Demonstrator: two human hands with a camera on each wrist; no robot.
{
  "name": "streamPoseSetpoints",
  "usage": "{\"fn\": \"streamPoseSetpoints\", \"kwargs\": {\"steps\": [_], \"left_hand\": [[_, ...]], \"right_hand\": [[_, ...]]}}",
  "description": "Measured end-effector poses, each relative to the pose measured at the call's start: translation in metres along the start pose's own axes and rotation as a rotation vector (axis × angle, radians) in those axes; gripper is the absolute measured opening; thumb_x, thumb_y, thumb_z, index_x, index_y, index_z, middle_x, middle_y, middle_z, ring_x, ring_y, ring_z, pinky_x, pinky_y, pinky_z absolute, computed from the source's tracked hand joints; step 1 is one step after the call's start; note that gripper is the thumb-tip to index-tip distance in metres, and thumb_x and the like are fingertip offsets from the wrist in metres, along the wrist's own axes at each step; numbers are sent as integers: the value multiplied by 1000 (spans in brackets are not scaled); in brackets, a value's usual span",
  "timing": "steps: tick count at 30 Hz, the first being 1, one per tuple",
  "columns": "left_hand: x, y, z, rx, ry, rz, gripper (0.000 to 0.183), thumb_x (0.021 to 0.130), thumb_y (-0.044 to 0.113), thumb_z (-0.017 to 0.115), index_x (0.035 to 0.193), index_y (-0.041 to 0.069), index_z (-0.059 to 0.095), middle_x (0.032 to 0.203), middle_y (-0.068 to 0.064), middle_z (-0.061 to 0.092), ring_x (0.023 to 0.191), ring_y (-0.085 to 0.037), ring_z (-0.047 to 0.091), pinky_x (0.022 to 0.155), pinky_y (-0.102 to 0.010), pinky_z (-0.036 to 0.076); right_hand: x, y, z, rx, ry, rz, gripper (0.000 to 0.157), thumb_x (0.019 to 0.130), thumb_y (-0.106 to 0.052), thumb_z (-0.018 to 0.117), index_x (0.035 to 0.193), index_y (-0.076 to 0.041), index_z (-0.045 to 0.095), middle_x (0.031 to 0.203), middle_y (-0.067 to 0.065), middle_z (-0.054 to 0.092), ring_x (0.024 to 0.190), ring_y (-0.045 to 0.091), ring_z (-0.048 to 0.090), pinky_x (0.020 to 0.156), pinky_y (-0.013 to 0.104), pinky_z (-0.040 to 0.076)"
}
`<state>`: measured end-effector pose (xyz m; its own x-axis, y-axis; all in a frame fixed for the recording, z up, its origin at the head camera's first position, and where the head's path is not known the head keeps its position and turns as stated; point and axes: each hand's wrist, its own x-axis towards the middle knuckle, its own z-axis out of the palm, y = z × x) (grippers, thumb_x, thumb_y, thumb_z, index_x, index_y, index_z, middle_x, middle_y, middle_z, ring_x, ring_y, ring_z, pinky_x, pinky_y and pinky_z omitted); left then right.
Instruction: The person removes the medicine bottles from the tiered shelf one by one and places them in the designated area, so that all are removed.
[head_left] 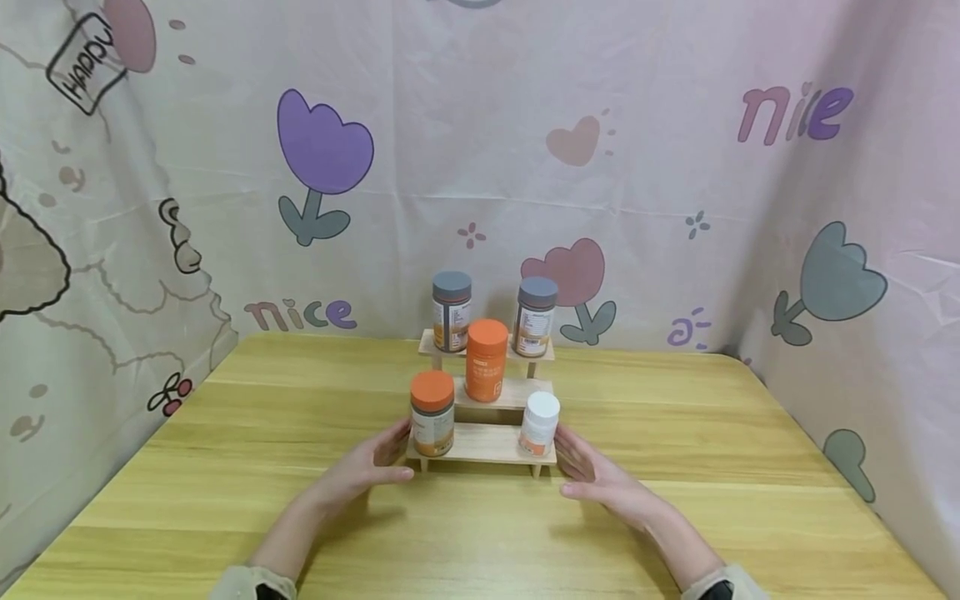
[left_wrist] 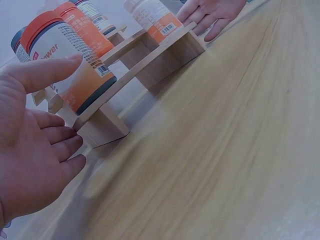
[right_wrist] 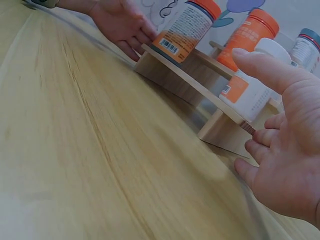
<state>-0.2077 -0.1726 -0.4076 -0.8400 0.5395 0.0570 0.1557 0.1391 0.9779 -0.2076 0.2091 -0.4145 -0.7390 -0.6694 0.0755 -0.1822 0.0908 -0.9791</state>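
A three-step wooden display rack [head_left: 487,454] carries several bottles. At its left end my left hand [head_left: 375,458] has its fingers loosely extended, fingertips right at the end of the lowest step and thumb apart. My right hand [head_left: 596,475] mirrors it at the right end, its fingertips at the step's edge. On the lowest step stand a jar with an orange lid [head_left: 432,414] at left and a small white bottle [head_left: 540,423] at right. An orange bottle [head_left: 486,360] is on the middle step. Two grey-lidded jars, left [head_left: 452,311] and right [head_left: 535,317], occupy the top step.
The rack stands on a light wooden table [head_left: 465,542], towards its far side. Behind the table hangs a printed curtain [head_left: 450,125] with flowers and lettering, close to the back edge and along both sides.
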Motion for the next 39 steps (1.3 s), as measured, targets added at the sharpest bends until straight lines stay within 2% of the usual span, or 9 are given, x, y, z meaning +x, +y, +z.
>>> {"fn": "streamPoseSetpoints", "kwargs": {"steps": [5, 11, 16, 23, 30, 39], "left_hand": [[3, 2, -1, 0, 8, -18, 82, 87, 9, 60, 145, -7, 5, 151, -23, 3, 137, -39, 8, 111, -48, 8], [6, 2, 1, 2, 7, -12, 86, 86, 10, 62, 145, -7, 3, 151, -23, 1, 137, -39, 6, 111, -46, 8], [5, 0, 3, 5, 5, -11, 86, 86, 10, 62, 145, -8, 1, 151, -25, 0, 137, -41, 6, 110, -48, 8], [3, 1, 5, -5, 3, -10, 86, 86, 11, 61, 145, -8, 1, 151, -25, 0, 136, -42, 6, 110, -49, 8], [3, 0, 5, -5, 12, -17, 86, 86, 11, 61, 145, -7, 1, 151, -25, 0, 137, -42, 6, 111, -49, 8], [2, -2, 4, 0, 12, -8, 86, 86, 11, 61, 145, -8, 1, 151, -26, 0, 137, -42, 6, 111, -50, 8]], "right_hand": [[1, -6, -2, -39, 21, 30, 81, 91, -9, 54, 146, 4, -5, 150, 26, -1, 136, 45, 6, 108, 56, 10], [2, -12, -9, -76, 88, 67, 79, 91, -8, 54, 146, 3, -1, 150, 27, 5, 133, 48, 14, 106, 58, 17], [2, -17, -19, -114, 134, 47, 79, 90, -9, 56, 146, 5, 2, 149, 28, 8, 130, 51, 19, 105, 56, 23], [8, -41, -40, -162, 270, -5, 73, 91, -12, 54, 144, 10, 8, 147, 29, 17, 133, 47, 18, 105, 58, 20], [28, -72, -59, -159, 382, -4, 70, 93, -14, 54, 144, 7, 13, 147, 26, 24, 134, 39, 23, 110, 51, 16], [65, -110, -70, -180, 430, -12, 72, 91, -15, 58, 146, 3, 15, 145, 24, 30, 131, 37, 32, 110, 46, 23]]}}
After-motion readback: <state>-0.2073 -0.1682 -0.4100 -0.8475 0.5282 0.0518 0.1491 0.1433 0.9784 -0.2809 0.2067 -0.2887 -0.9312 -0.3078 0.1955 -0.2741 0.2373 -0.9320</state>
